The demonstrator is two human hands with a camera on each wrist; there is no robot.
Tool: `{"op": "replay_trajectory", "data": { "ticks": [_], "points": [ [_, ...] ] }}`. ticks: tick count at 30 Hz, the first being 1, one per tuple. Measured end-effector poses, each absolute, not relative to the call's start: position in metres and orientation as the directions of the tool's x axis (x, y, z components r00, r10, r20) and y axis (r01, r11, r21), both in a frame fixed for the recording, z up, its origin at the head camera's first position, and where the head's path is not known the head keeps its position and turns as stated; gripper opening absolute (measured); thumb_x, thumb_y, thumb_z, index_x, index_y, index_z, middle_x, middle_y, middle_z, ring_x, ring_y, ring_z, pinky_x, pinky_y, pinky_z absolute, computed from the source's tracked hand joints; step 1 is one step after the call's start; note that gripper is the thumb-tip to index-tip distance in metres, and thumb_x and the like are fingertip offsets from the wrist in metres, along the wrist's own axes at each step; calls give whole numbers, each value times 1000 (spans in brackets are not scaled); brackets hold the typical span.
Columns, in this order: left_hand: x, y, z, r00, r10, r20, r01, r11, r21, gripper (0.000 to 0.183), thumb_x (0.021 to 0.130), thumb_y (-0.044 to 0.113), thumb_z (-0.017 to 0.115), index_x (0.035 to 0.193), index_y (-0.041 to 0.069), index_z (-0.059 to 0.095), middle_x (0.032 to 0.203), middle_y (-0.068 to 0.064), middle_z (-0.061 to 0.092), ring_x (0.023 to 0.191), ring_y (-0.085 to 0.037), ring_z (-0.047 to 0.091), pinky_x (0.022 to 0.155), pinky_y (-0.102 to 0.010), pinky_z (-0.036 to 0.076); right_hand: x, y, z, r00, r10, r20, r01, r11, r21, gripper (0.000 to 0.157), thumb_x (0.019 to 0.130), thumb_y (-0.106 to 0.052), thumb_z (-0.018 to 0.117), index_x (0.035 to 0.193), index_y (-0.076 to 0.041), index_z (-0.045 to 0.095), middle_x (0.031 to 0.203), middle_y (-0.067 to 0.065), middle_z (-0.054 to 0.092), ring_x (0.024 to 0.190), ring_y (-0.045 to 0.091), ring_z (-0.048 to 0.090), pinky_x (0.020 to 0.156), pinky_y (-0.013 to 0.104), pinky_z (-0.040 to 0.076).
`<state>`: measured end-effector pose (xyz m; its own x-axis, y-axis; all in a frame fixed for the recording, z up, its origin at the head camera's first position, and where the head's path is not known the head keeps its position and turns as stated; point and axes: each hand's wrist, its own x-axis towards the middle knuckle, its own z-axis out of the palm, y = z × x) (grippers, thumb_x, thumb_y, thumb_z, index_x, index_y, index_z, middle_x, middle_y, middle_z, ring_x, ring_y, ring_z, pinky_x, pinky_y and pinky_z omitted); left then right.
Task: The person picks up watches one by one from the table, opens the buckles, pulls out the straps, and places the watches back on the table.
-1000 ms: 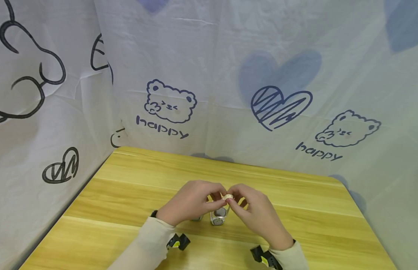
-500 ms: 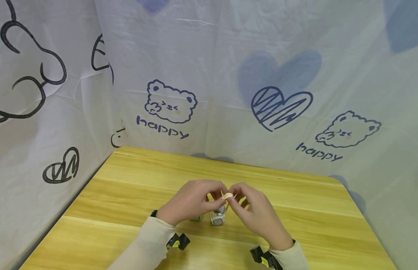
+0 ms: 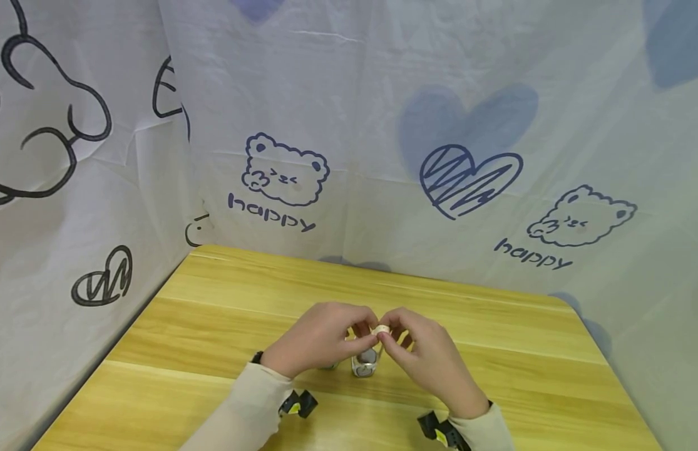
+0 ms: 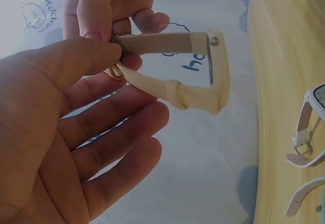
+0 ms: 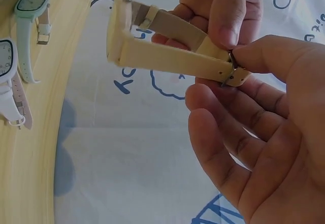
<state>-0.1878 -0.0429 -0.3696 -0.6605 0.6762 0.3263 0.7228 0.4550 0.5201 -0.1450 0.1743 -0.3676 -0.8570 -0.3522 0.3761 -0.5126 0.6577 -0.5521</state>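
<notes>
A cream watch (image 5: 152, 46) is pinched at its strap buckle between the left hand (image 3: 317, 338) and right hand (image 3: 424, 354), other fingers loosely spread, above the surface (image 3: 495, 351).

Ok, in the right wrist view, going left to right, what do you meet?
White watch on the table → mint watch → cream watch held in the air → left hand and right hand pinching its strap at the buckle.
</notes>
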Motion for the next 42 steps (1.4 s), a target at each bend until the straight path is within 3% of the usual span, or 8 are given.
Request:
{"op": "replay_trajectory", "data": {
  "ticks": [12,24,42],
  "points": [
    [-189,-44,-371,-668,674,315,704,436,561,6,97,23,71,102,27,70,90,20,70,83,6,63,76,-22,55,-144,175,-369,-834,-369,410,-550,614,-566,10,101,-18,70,110,-17,67,85,-13,63,73,0,59,64,23,55],
    [-188,-43,-369,-670,677,305,706,456,542,19,102,41,65,106,25,74,90,19,72,78,8,63,75,-21,54,-144,175,-369,-870,-341,357,-493,625,-605,8,101,-20,69,110,-21,68,85,-17,64,72,0,59,65,24,56],
    [-188,-44,-370,-660,679,322,721,451,527,7,99,30,72,103,24,69,88,18,71,76,8,61,71,-19,53,-147,176,-368,-846,-363,390,-531,635,-561,7,102,-19,67,108,-19,71,85,-16,65,75,0,59,66,24,54]
  ]
}}
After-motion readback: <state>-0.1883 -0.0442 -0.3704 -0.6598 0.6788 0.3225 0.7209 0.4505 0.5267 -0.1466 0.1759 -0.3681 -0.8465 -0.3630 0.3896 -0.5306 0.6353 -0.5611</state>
